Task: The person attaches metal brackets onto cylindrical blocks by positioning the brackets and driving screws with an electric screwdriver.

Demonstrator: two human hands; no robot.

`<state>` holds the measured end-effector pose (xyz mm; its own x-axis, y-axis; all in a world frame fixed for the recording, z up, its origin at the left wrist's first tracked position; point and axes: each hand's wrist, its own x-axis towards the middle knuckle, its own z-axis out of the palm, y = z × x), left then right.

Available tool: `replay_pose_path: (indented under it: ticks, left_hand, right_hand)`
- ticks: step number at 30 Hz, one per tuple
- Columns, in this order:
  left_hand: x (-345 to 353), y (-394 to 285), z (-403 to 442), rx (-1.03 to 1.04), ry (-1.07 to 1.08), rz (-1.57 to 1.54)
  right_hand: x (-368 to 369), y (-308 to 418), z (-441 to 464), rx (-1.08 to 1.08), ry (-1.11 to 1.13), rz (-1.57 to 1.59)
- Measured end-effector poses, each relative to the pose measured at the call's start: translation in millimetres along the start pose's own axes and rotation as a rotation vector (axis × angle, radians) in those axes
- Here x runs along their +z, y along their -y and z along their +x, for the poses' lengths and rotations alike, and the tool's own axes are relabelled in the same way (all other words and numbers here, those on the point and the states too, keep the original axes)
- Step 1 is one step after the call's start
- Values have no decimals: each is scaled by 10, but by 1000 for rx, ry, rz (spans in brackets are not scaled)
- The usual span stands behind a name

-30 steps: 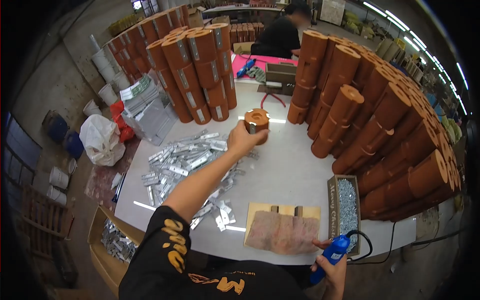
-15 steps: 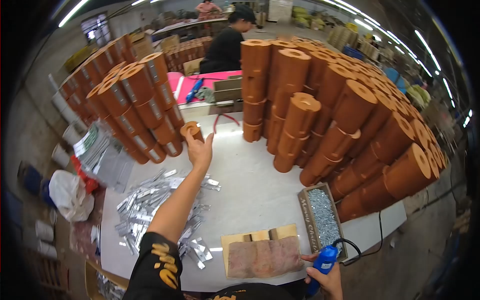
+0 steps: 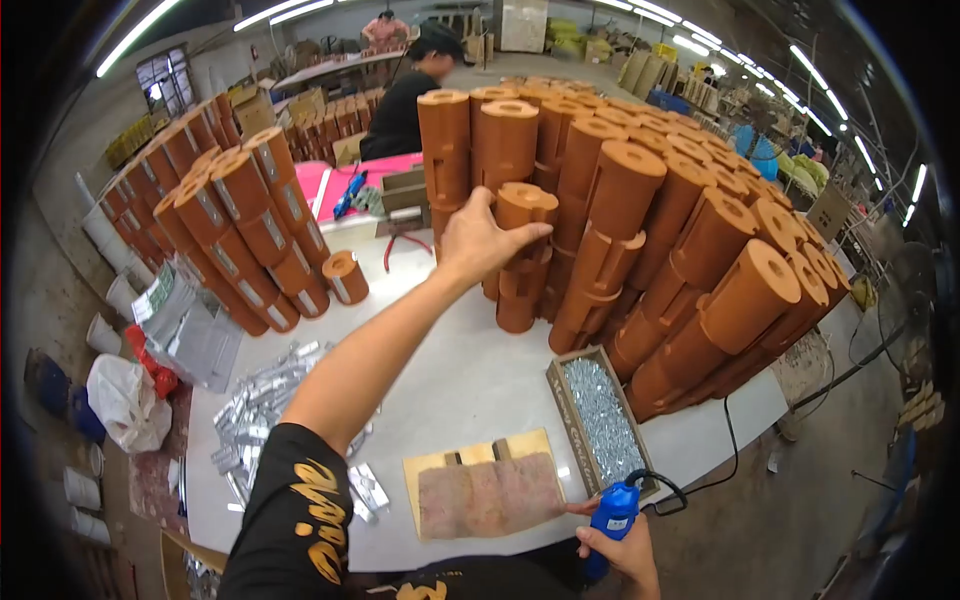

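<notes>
While in right fingers (image 3: 582, 508), tool (image 3: 613, 519) (one)

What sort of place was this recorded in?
Likely a small factory or assembly workshop, judging by the dense stacks of matching orange-brown cylinders, the heap of metal strips and the corded blue tool.

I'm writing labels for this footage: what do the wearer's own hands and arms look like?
The left hand and right hand are ungloved. The left sleeve is black with orange-yellow lettering and leaves the forearm bare; no right sleeve can be made out.
</notes>
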<state>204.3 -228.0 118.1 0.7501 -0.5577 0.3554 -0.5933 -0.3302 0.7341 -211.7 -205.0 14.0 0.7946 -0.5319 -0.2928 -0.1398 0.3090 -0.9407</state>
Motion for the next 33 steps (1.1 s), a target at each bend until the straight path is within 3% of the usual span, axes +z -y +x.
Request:
replay_pose_path:
  ticks: [2,4,7,11,14,15,19,23,25,27,28,30,33]
  left_hand:
    - [-379,-266,-414,-55,65,9]
    - [-409,-2,-787,-136,212,-406]
    - [-590,46,-1683,-667,538,-560]
    - [-453,346,-2720,-916,637,-590]
    - [-356,345,-2948,-922,582,-536]
    - [-207,560,-3137,-763,526,-520]
    - [-204,527,-3118,-646,566,-149]
    - [-230,548,-3102,-690,557,-418]
    - [-450,479,-3074,-634,595,-447]
    - [-638,593,-3076,-708,635,-603]
    - [-724,679,-3102,-747,636,-660]
    - [-846,916,-3218,-830,616,-753]
    - [-875,1057,-3470,-912,537,-824]
  right_hand:
    - [-67,-34,-50,-7,-23,17]
    - [-39,4,-40,-17,-34,80]
    - [3,-59,64,50,25,89]
    - [196,-190,221,105,104,36]
    - [285,-261,336,196,170,-6]
    - [289,-307,362,200,169,-28]
    - [264,-481,406,195,142,-64]
    - [318,-430,369,125,51,-81]
    - [308,-289,446,119,13,-293]
    - [349,-82,592,111,8,-502]
    - [395,-32,698,-70,50,-626]
    - [503,-17,953,24,140,-660]
    - [674,-50,1211,113,181,-994]
